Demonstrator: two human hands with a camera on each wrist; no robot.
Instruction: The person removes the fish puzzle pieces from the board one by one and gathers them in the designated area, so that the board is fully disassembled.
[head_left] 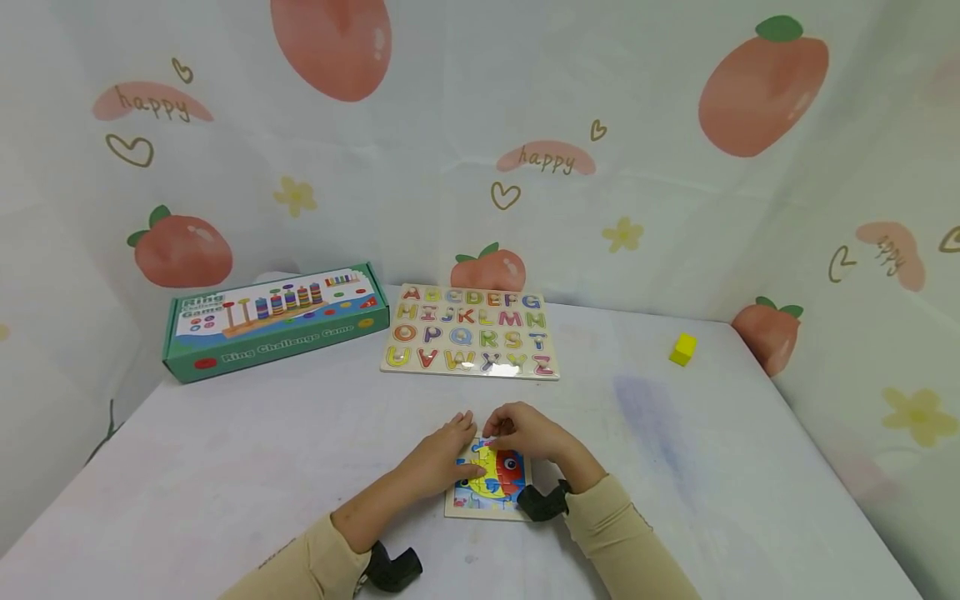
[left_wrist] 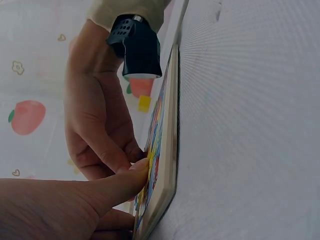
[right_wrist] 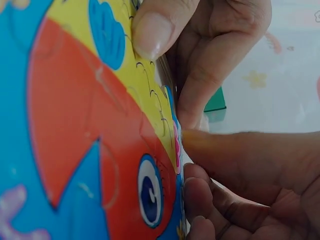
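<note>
A jigsaw puzzle (head_left: 501, 482) with a red and yellow fish on blue lies in a pale wooden tray (head_left: 480, 514) at the near middle of the table. My left hand (head_left: 438, 458) rests along the tray's left side, its thumb (right_wrist: 152, 35) pressing on the yellow part and its other fingers stretched toward the far edge. Over the far edge, my right hand (head_left: 532, 433) bends its fingers and pinches a small puzzle piece (right_wrist: 177, 145) with pink on it. Fingers partly hide that piece. The fish's eye (right_wrist: 150, 190) shows beside them.
Behind the puzzle lies a wooden alphabet board (head_left: 471, 332) full of coloured letters. A green ring game box (head_left: 277, 323) stands at the back left. Toward the back right sits a yellow block (head_left: 683, 349). A printed curtain hangs behind the white table (head_left: 300, 442).
</note>
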